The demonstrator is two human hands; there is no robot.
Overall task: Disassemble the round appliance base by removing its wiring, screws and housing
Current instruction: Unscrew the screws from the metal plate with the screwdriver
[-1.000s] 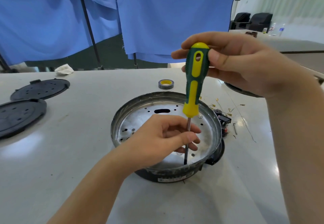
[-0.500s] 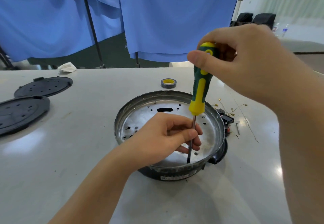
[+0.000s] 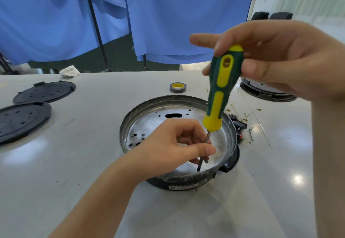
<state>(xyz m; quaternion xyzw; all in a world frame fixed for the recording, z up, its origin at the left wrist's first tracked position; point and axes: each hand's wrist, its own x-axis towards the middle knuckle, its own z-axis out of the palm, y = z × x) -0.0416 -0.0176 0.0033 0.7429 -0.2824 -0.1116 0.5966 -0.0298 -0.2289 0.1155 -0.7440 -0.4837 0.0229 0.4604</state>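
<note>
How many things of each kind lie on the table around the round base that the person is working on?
Black perforated round covers: 2
Tape rolls: 1
Other round bases at the right: 1
Crumpled white cloths: 1
Loose screws: 1
Total: 6

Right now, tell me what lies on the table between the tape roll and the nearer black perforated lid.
In the head view, bare white table lies between the tape roll and the nearer black perforated lid; nothing lies on that stretch.

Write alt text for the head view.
A right hand holds a green-and-yellow screwdriver upright, its tip inside a round metal appliance base, while the left hand pinches its shaft. Black round covers lie left.
</note>
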